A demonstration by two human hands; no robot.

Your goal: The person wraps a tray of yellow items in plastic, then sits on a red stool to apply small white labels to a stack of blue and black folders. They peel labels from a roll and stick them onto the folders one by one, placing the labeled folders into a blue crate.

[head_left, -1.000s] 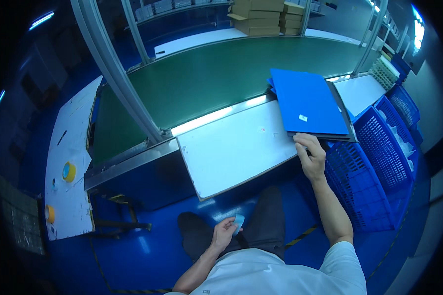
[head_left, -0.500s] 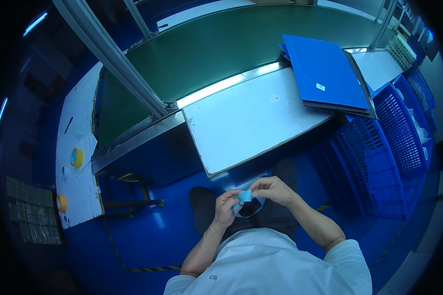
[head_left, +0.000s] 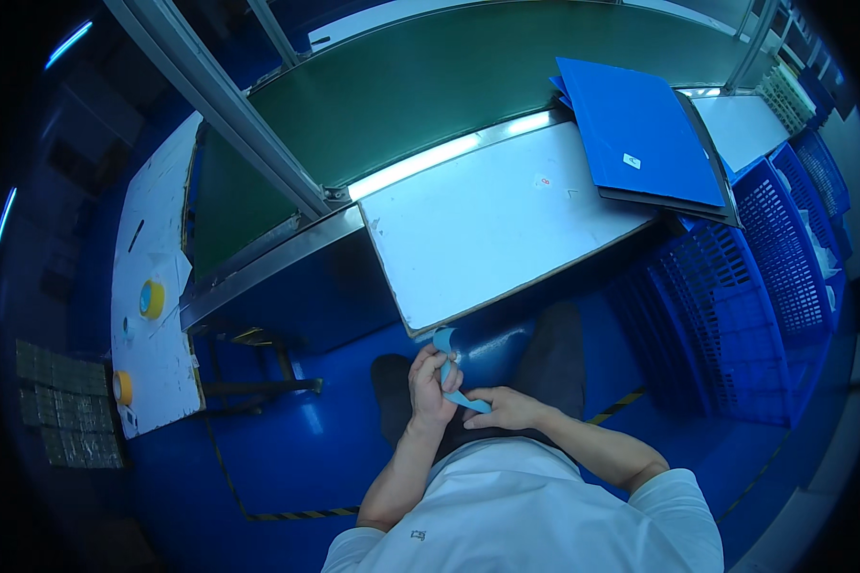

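A light-blue flexible strip (head_left: 473,403) hangs in a bent line above my lap, in front of the white tabletop's near corner. My left hand (head_left: 430,390) is closed around its middle, and a curled upper end sticks out past the fingers. At the lower end my right hand (head_left: 508,409) is closed, with the fingertips pinching the strip beside my left wrist. What the strip is made for does not show. Part of it is hidden behind the left fingers.
The white tabletop (head_left: 487,239) lies ahead, with blue folder-like sheets (head_left: 650,124) stacked at its right. Beyond runs a green surface (head_left: 401,105). Blue perforated crates (head_left: 726,306) stand on the right. A left-hand table (head_left: 153,353) bears yellow tape rolls (head_left: 151,299). A metal post (head_left: 220,105) rises at left.
The strip has gone from a loop between both hands to a stretched, bent length. My left hand has moved slightly up and forward, and my right hand down toward my lap.
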